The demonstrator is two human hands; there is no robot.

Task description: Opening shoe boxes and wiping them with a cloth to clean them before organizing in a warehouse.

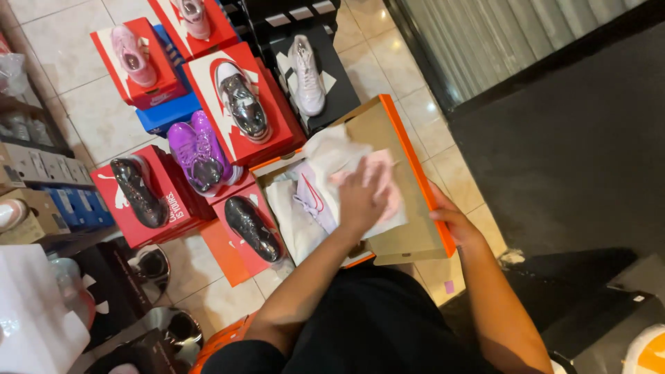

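Observation:
An open orange shoebox (414, 166) rests in front of me with its lid raised to the right. Inside lie white tissue paper (325, 149) and a pale shoe with a red mark (313, 201). My left hand (360, 197) presses down on the paper and a pinkish piece over the shoe. My right hand (454, 221) grips the orange edge of the box lid at its near right side.
Several red shoeboxes (239, 76) with shoes on top stand on the tiled floor to the left: pink, silver, purple and dark glossy pairs. A black box with a white shoe (306, 73) is behind. Dark mat (575, 138) lies to the right.

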